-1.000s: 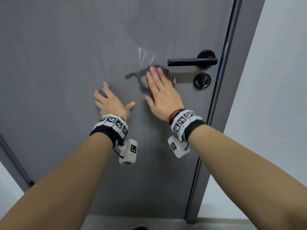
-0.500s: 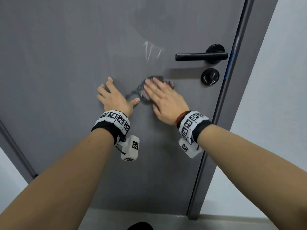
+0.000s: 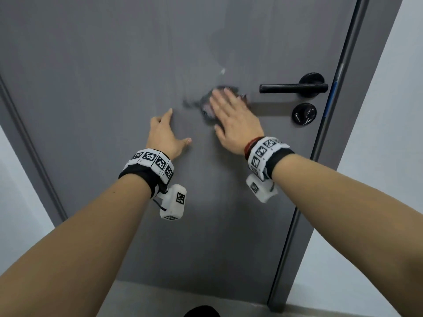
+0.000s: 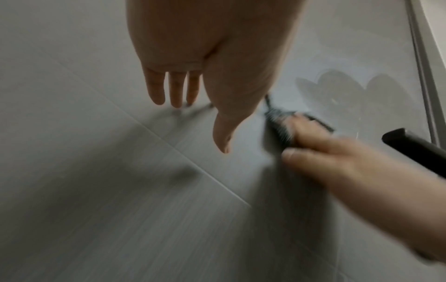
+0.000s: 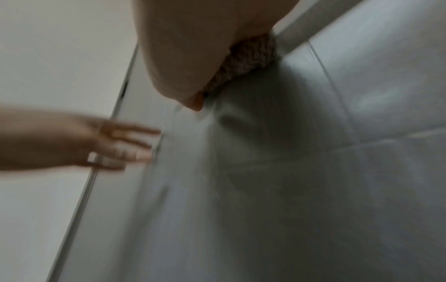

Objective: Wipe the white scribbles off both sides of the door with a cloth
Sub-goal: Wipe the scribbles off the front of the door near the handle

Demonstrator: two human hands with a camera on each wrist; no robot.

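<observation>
Right now the wiping of the first face of the door [image 3: 114, 76] is in hand. The right hand [image 3: 233, 120] lies flat, fingers straight, and presses the cloth [image 3: 206, 108] against the grey panel just left of the black lever handle [image 3: 293, 88]; the cloth is a dark, patterned rag, mostly hidden under the palm, with a loose corner trailing toward the left. Both hand and cloth are blurred, which reads as a stroke under way. The left hand [image 3: 164, 133] is spread and relaxed, holding nothing, its fingertips and thumb braced on the door beside and below the cloth.

Of the white scribbles, one small white fleck [image 3: 222, 71] shows above the cloth, near the edge of a faintly darker wiped patch; whether fainter marks lie elsewhere on this face cannot be told.

Judging from this, the side is nearly clean. The next move calls for carrying the cloth up over that fleck with firm flat pressure, keeping clear of the handle and the round lock knob [image 3: 304, 113] below it. The other face of the door is not in view and presumably remains to be done, which would mean opening the door by the handle.
</observation>
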